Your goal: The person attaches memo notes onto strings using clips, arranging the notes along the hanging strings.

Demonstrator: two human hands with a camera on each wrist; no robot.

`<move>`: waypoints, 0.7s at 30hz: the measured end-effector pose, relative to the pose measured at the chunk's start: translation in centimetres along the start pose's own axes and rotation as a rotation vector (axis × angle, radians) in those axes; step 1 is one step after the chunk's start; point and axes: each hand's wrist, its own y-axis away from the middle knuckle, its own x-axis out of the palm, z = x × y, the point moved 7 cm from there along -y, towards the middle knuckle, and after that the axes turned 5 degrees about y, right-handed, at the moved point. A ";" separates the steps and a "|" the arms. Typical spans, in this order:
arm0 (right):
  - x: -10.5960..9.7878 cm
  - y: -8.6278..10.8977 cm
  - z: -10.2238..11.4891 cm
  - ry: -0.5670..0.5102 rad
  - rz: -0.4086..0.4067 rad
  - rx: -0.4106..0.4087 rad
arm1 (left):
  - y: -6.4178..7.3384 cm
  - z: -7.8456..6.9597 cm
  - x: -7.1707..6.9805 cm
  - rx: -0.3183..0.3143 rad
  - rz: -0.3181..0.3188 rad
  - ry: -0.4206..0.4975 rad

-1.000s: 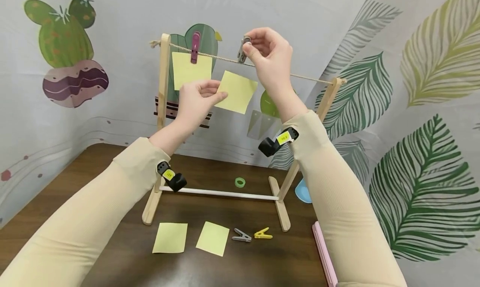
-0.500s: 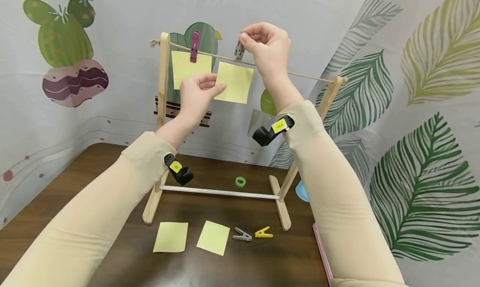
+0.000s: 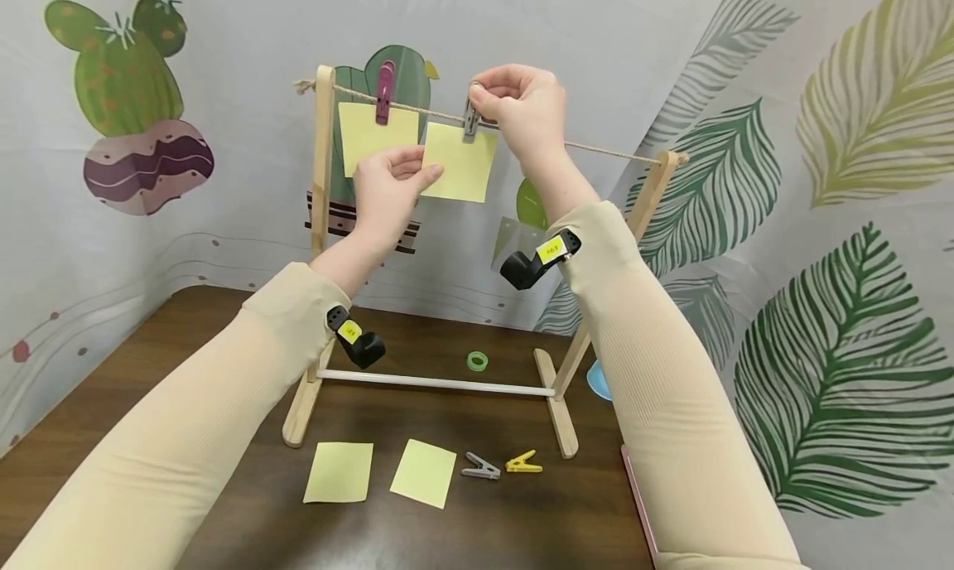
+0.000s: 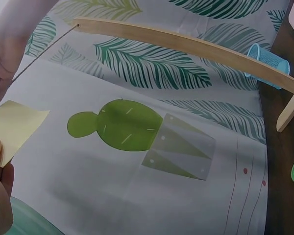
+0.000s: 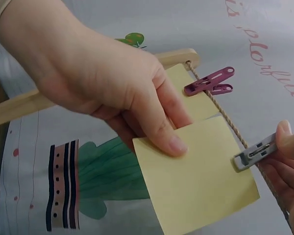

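My left hand pinches the left edge of a yellow sticky note between thumb and fingers. The note's top edge lies at the rope strung across a wooden stand. My right hand grips the handle end of a grey clothespin, whose tip overlaps the note's top edge. In the right wrist view the grey clothespin crosses the rope and reaches onto the note. To the left, a purple clothespin holds another yellow note on the rope.
On the brown table lie two yellow notes, one left and one right, beside a grey clothespin and a yellow clothespin. A green tape roll sits behind the stand's white bar. A blue container stands right.
The note in my left hand has risen and levelled up to the rope. My right hand has first lifted the grey clothespin slightly, then lowered it over the note's top edge.
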 end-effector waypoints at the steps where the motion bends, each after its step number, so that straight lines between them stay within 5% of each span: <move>1: 0.1 0.0 0.0 0.034 0.012 -0.004 | 0.0 0.0 0.0 -0.002 -0.002 0.001; 11: 0.7 0.4 0.6 0.297 0.096 -0.080 | -0.2 0.6 0.0 -0.020 -0.014 0.034; 21: 0.6 0.6 0.6 0.313 0.122 -0.097 | -0.1 0.5 -0.1 -0.023 -0.002 0.039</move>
